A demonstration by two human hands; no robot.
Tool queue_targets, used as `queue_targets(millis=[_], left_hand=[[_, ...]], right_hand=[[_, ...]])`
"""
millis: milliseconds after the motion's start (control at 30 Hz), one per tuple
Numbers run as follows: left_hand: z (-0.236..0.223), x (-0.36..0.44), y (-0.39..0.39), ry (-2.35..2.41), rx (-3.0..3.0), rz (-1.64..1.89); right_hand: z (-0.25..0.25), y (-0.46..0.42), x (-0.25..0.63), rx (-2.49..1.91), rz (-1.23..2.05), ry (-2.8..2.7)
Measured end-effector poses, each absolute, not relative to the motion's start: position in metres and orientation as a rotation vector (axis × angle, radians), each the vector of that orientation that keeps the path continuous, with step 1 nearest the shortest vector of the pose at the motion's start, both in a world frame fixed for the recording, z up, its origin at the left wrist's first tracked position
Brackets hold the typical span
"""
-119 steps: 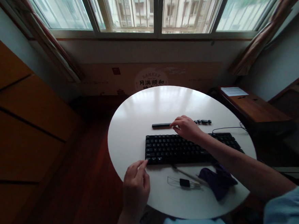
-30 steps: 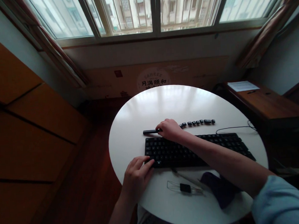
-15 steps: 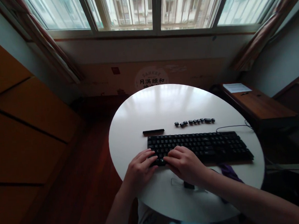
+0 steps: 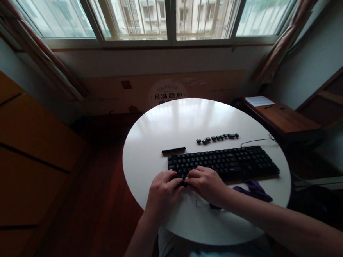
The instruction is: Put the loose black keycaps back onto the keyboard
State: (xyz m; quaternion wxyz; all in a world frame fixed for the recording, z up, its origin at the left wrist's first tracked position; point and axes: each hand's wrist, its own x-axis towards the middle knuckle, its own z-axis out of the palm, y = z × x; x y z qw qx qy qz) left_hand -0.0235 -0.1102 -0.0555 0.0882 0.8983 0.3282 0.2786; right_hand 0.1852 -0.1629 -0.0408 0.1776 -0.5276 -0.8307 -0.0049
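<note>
A black keyboard (image 4: 235,164) lies on the round white table. At its lower left corner my left hand (image 4: 164,189) grips the edge, fingers bent over the keys and thumb by the bottom row. My right hand (image 4: 209,184) is closed beside it, fingertips pressed together at the bottom-row keys; what they pinch is hidden. Behind the keyboard sits a long black spacebar (image 4: 173,150), touched by neither hand. Several loose black keycaps (image 4: 217,137) form a row to its right. A wire puller with a black grip (image 4: 215,206) is partly covered by my right wrist.
Purple cloth (image 4: 256,191) lies right of my right forearm, in front of the keyboard. A cable (image 4: 256,140) runs off the table's right side. The white table (image 4: 148,134) has a curved edge. A wooden side table (image 4: 288,116) with paper stands at the right.
My right hand let go of the spacebar behind the keyboard, leaving it left of the keycap row, and came down to the bottom-row keys. My left hand slid slightly right along the corner.
</note>
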Motion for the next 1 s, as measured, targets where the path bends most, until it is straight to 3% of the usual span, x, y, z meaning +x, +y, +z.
queue_targets(millis=[133,367,700,1000], left_hand=[[-0.049,-0.016,-0.113,1.045,2.668,0.788],[-0.043,-0.009,-0.112,1.021,2.701,0.739],[-0.066,-0.013,-0.117,0.842,2.984,1.029],[-0.057,-0.005,-0.121,0.924,2.808,1.123]], right_hand=[[-0.035,-0.157,0.185,-1.557,0.131,-2.339],[-0.034,-0.151,0.187,-1.418,0.073,-2.484],[-0.063,-0.138,0.2,-1.147,0.113,-2.383],[-0.052,-0.137,0.2,-1.081,0.152,-2.302]])
